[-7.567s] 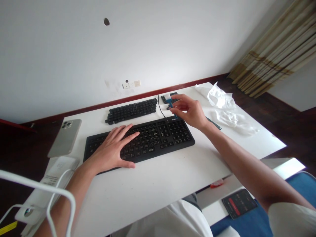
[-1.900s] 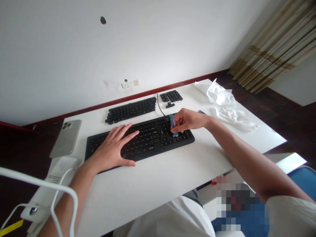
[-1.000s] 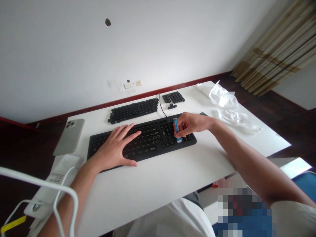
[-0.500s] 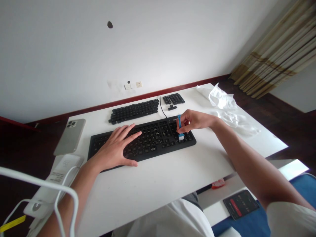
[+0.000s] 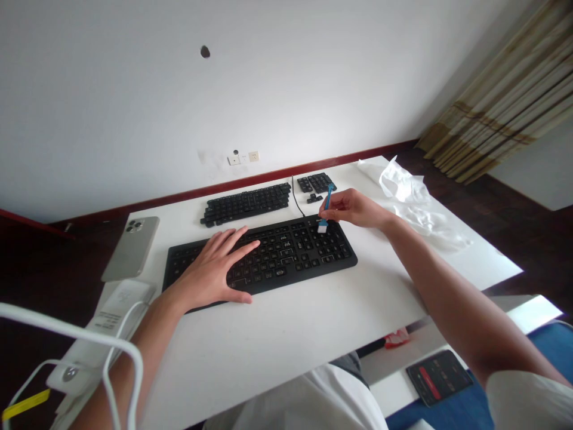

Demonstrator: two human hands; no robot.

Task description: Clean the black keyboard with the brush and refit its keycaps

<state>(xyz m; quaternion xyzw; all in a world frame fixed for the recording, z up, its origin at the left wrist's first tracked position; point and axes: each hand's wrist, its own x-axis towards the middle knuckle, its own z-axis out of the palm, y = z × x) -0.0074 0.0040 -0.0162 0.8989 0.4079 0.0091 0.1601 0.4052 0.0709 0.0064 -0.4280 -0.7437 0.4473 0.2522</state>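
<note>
Both hands are apart: the left hand (image 5: 217, 269) lies spread over the black keyboard (image 5: 293, 257) on the white desk (image 5: 268, 334), while the right hand (image 5: 351, 208) pinches a blue brush (image 5: 324, 223) (bristles downward) at the keyboard's number pad (image 5: 333, 243). Behind sit groups of black keycaps (image 5: 247, 203); a grey phone (image 5: 131, 251) lies left, crumpled plastic (image 5: 404, 184) right.

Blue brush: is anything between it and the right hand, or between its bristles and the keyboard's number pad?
Nothing visible. The right hand pinches the blue brush directly, its bristles at the keyboard's number pad; whether they touch is unclear. The left hand lies well to the left.
</note>
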